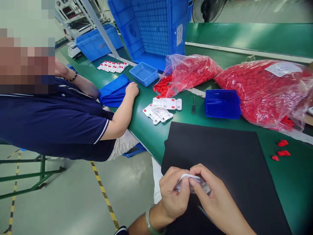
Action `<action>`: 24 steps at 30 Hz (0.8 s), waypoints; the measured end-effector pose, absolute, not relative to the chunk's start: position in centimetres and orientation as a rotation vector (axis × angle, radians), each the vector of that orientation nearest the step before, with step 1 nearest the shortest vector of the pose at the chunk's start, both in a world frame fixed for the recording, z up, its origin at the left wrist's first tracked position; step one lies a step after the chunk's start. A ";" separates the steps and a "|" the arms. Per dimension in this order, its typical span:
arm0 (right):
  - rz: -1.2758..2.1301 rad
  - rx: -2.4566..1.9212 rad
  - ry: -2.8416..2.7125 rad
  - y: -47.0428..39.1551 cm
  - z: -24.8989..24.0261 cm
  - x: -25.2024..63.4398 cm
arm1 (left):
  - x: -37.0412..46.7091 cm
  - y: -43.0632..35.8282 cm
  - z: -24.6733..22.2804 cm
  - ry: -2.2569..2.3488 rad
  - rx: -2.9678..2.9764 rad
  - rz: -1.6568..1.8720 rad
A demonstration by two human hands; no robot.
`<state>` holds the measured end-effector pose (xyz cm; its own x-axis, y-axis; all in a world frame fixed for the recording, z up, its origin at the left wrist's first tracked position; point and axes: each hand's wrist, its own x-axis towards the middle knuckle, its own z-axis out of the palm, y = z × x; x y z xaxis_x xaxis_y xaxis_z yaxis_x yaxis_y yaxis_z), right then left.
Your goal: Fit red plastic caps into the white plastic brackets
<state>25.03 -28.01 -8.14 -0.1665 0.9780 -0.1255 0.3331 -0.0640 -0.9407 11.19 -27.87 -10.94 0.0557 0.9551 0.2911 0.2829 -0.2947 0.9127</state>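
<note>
A white plastic piece (193,179) is held up between both hands over the black mat (215,143). My left hand (174,192) pinches its left end, with the thumb pressed at its middle. From the other side, my right hand (212,192) grips the right part, thumb and forefinger meeting near the left thumb. The fingers cover much of the piece, so its full shape is hidden. Beyond the mat lie several similar white plastic parts with red inserts (166,103), stacked askew. Three small red pieces (283,153) rest on the green table at the right.
Clear bags of red pieces (259,94) stand behind the mat. A dark blue bin (222,104), a screwdriver (193,105) and a light blue tray (144,73) are nearby. A co-worker (73,117) sits at the left, one hand on a blue cloth (113,91). A large blue crate (151,29) stands behind.
</note>
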 end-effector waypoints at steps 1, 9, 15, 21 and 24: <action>1.222 -1.452 -1.598 -27.8 -8.2 25.2 | 11.3 -27.7 -11.1 1.273 1.621 1.251; 0.783 -1.630 -2.065 -27.2 -9.8 27.7 | 10.7 -26.2 -12.9 1.252 1.131 1.189; 0.622 -1.599 -2.063 -28.2 -9.3 27.6 | 10.5 -25.8 -12.3 1.053 0.918 1.021; 0.537 -1.511 -1.975 -29.1 -8.6 26.9 | 11.0 -27.0 -10.6 1.108 0.996 1.092; 0.679 -1.545 -1.873 -29.2 -9.2 27.1 | 11.2 -26.7 -10.0 1.195 1.046 1.080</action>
<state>27.06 -29.20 -9.25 -0.1329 0.9822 0.1325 0.6691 0.1875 -0.7191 11.21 -26.66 -10.00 0.0555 0.9833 -0.1734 -0.0727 0.1772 0.9815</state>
